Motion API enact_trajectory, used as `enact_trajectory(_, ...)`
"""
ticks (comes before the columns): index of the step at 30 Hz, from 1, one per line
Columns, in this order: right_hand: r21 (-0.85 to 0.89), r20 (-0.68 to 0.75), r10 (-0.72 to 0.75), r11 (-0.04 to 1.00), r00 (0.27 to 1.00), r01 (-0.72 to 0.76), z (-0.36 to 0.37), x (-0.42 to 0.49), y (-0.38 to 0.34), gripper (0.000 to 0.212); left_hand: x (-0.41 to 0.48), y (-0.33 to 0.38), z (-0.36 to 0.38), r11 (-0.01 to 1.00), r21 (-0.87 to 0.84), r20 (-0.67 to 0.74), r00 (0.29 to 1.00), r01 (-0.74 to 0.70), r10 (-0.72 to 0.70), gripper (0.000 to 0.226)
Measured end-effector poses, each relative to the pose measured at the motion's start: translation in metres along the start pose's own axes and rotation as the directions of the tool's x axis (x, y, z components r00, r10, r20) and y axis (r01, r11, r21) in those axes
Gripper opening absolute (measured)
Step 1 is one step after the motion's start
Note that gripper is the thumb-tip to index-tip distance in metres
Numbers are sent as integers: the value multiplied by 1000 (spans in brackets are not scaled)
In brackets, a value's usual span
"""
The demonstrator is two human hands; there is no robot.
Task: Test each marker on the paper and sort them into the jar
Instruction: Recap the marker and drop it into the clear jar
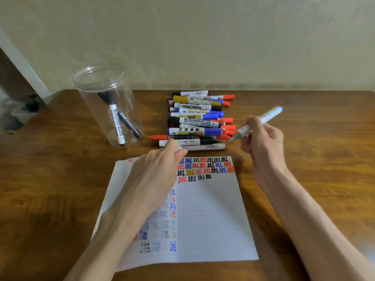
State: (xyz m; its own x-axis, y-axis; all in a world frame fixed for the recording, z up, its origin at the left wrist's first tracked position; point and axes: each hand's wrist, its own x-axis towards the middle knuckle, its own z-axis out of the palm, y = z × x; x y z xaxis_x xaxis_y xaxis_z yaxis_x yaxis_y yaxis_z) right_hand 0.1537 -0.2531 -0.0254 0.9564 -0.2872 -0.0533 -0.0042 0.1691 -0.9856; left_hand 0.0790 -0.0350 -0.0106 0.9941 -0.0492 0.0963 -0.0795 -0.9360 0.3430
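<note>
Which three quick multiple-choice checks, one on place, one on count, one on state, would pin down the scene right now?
1. The jar stands: A) left of the marker pile; B) right of the pile; C) on top of the pile.
2. The jar holds: A) no markers; B) two markers; C) five markers.
3. The lower tip of the white marker in the right hand is: A) capped; B) bare; C) buried in the pile.
Answers: 1 A, its clear wall stands left of the pile. 2 B, two lean inside. 3 B, the greyish tip shows below the fingers.
</note>
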Motion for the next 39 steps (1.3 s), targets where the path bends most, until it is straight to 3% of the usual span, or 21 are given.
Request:
enact_trajectory(2, -79, 103, 6, 997, 995, 3, 8, -11, 6, 37, 3, 4, 1, 991, 123, 33, 999, -45, 41, 28)
enact_trajectory(6, -83, 115, 80, 994, 990, -70, 3, -15, 7, 42, 7, -2, -3, 955, 293, 206, 978, -46, -16, 25)
enact_trajectory(10, -118, 169, 81, 991, 982, -61, 6, -22, 2, 36, 18, 2, 0, 908, 419, 123, 992, -18, -37, 23)
enact_trajectory(14, -189, 237, 18, 982, 971, 28, 0, -37, 2, 24, 25, 12, 13, 954, 292, -46, 995, -71, 88, 26)
enact_trajectory(19, -325, 303, -22, 937, 953, 125, -17, -55, 19, 22, 17, -6, 30, 968, 190, -75, 981, -163, 179, 27)
enact_trajectory(24, -351, 293, -110, 911, 950, 214, -19, -55, 26, 18, 13, -21, 39, 972, 37, -157, 959, -233, 236, 36)
enact_trajectory(39, -422, 253, -156, 870, 955, 254, -18, -52, 33, 12, 13, -25, 33, 968, 1, -112, 962, -250, 249, 28)
